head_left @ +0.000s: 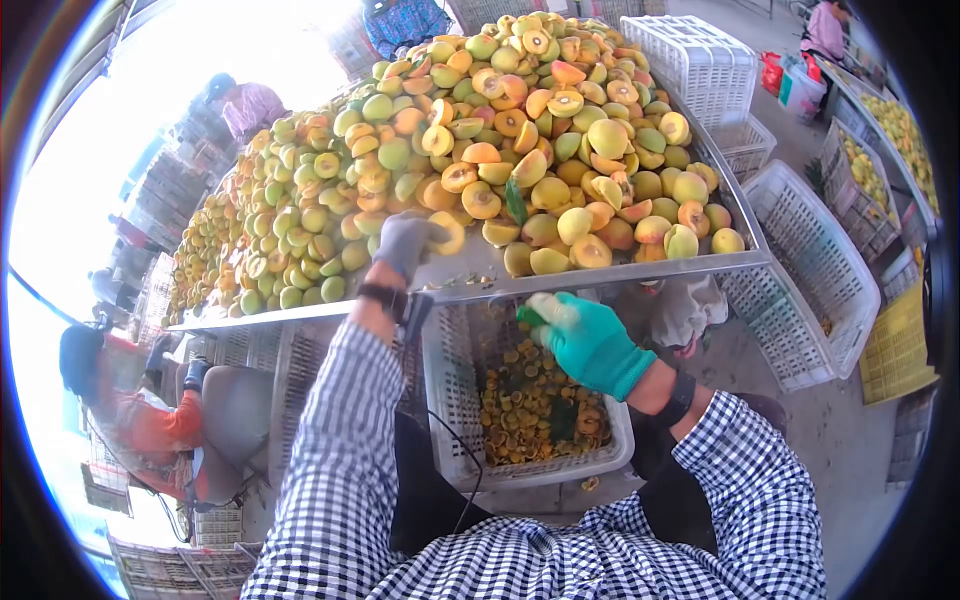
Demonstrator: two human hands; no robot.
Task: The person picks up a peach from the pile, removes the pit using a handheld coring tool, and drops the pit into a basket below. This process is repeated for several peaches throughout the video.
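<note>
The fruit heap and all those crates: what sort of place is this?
Probably a fruit-processing yard or packing shed. A long metal table is heaped with halved fruit, white plastic crates stand all around, and one crate below the table holds what look like pits.

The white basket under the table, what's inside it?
The white basket holds a heap of small brownish-yellow fruit pieces and a dark green patch. The right hand in its green glove and the table edge cover the far end, so the rest is hidden.
</note>
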